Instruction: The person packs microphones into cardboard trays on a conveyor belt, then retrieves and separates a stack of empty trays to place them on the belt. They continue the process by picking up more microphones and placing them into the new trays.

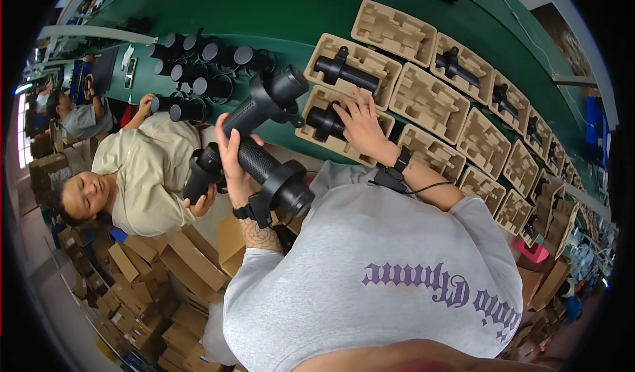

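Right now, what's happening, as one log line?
left hand: holding two black tubular devices | right hand: touching another black device in molded-pulp tray

We find purple gothic-style lettering (444,291) — upside down — between four and five o'clock, on the grey shirt (344,259).

A long, green-topped workbench (284,5) spans the room. Beyond the workbench's left end, a slim white tube light (25,89) glows near a bright, pale window (25,130). 1 pale grey metal bar (99,33) crosses the workbench's left part. Brown cardboard boxes (192,259) pile up on the workbench's near side.
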Tool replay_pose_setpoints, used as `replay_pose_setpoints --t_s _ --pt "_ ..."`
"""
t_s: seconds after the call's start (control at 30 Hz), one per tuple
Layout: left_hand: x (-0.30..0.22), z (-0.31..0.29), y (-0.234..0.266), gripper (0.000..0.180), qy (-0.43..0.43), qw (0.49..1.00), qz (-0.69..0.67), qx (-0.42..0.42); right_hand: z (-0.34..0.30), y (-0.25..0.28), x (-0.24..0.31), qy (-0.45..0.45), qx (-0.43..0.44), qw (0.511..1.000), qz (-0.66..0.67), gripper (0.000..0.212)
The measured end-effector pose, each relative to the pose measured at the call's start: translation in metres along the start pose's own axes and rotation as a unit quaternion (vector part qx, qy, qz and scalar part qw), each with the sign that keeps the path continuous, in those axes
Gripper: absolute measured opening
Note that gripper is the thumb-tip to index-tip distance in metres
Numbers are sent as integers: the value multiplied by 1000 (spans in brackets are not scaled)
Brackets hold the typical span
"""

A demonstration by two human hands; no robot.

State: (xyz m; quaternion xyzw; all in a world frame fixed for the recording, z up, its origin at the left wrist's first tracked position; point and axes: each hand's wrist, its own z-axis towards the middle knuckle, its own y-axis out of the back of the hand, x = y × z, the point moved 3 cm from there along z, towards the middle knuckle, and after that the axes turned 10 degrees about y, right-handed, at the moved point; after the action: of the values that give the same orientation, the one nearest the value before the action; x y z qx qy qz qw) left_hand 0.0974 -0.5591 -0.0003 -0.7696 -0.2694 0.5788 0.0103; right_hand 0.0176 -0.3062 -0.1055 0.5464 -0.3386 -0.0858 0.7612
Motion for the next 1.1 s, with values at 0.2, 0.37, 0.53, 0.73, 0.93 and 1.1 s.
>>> replay_pose_setpoints --t_s 0.2,0.37,0.53,0.73,0.93,1.1 --pt "80 10 -63 48 375 847 -326 187 6 65 1 -14 -78 873 481 61" --pt "114 11 -104 50 492 757 -341 262 -8 95 4 -54 -102 775 621 63" --pt "131 3 -135 53 603 632 -357 331 -48 107 -3 -164 -97 539 820 58" --pt "162 -2 -135 53 662 489 -402 401 -75 111 -80 -201 -209 954 -80 52" --pt "157 9 -120 48 634 519 -455 350 -108 54 -126 -186 -45 981 -30 44" --pt "154 20 -108 46 589 552 -459 370 -88 63 -117 -225 -182 957 4 52"
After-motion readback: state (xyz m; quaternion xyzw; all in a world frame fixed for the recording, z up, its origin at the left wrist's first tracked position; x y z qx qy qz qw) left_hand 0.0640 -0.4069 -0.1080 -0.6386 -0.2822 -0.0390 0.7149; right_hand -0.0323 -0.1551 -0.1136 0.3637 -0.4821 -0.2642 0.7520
